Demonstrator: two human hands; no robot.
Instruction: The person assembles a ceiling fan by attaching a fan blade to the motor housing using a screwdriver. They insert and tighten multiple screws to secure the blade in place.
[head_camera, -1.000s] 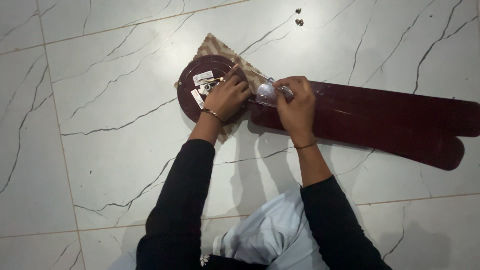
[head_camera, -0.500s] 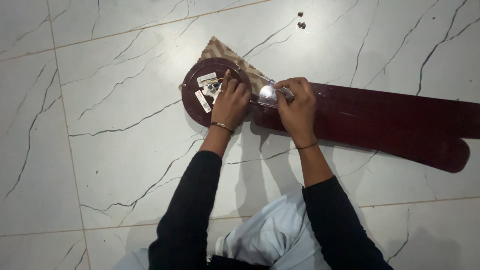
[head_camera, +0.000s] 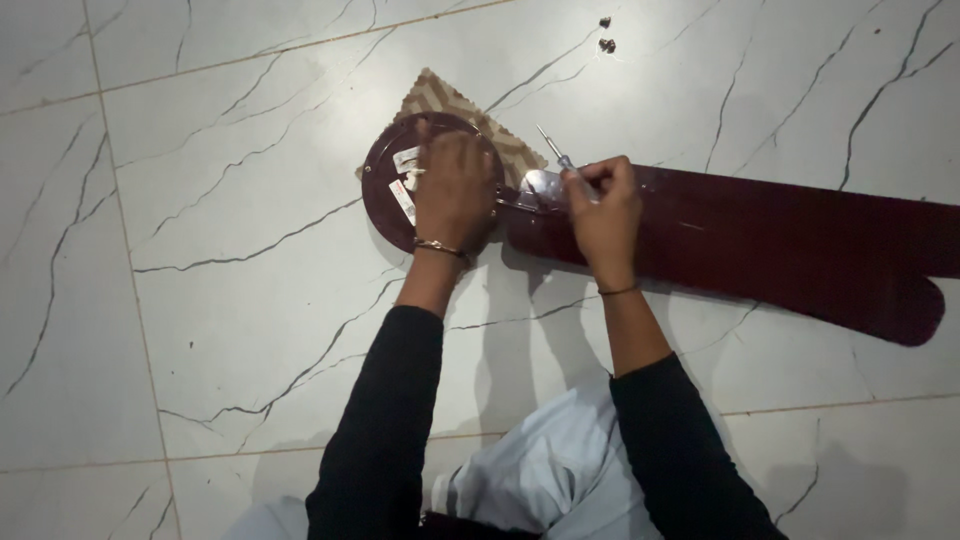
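While the left hand (head_camera: 455, 190) is pressing flat, fingers spread, on the round dark-red motor housing (head_camera: 390, 185), the right hand (head_camera: 605, 205) is pinching a thin screwdriver (head_camera: 553, 148) whose shaft is pointing toward eleven o'clock, away from the person. Its tip is hidden behind the fingers, so whether it is seated in a screw cannot be told. The joint being worked is the silvery bracket (head_camera: 540, 185), sitting between the two hands, just at nine o'clock of the right hand and three o'clock of the left; the right hand is nearer to it. From that bracket the long dark-red fan blades (head_camera: 760, 235) are running out toward three o'clock, a second blade lying partly under the first, and the far end is cut off by the picture's edge. A patterned cloth (head_camera: 450, 100) is peeking out under the housing at twelve o'clock. Two small dark pieces (head_camera: 605, 35) are lying well apart on the white marble floor (head_camera: 220, 300) at one o'clock, too small to identify.
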